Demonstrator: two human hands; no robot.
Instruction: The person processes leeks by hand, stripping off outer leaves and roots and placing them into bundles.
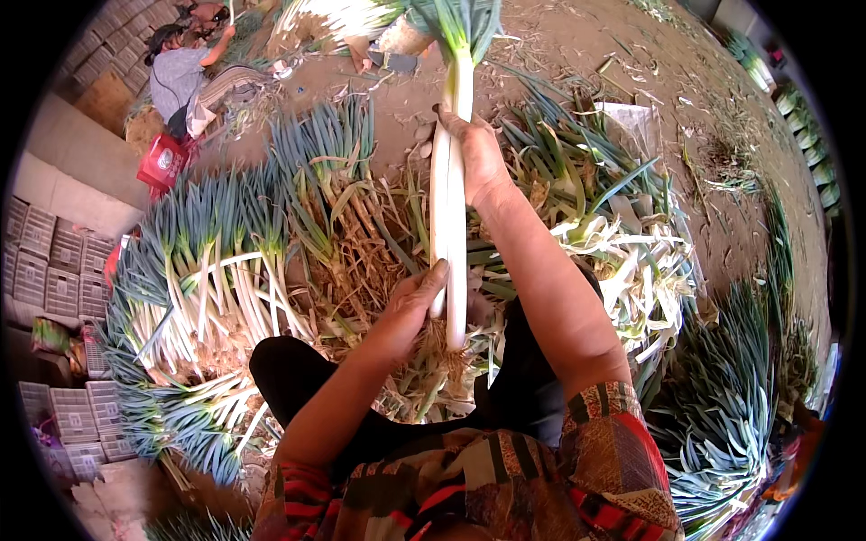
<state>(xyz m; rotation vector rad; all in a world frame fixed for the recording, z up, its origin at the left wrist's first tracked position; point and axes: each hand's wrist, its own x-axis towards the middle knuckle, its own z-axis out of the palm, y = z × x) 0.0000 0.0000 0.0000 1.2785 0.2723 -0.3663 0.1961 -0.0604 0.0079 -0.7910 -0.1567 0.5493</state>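
Note:
Two long green onions [457, 225] with thick white shafts stand upright before me, green leaves at the far end and roots at the near end. My right hand [478, 162] is wrapped round their upper shafts, just below the leaves. Lower down, my left hand [410, 302] is closed on the shafts, above the roots; some of its fingers are hidden. Untrimmed green onions [347, 216] with brown, dry outer leaves lie just beyond my left hand. To the left spreads a large pile of cleaned green onions [194, 298] with white shafts.
Stripped leaves and peelings [631, 270] heap up at the right. More green onions [722, 397] lie at the lower right. At the far left, another person [180, 77] sits near a red bag [163, 162]. Plastic crates [63, 261] are stacked along the left side.

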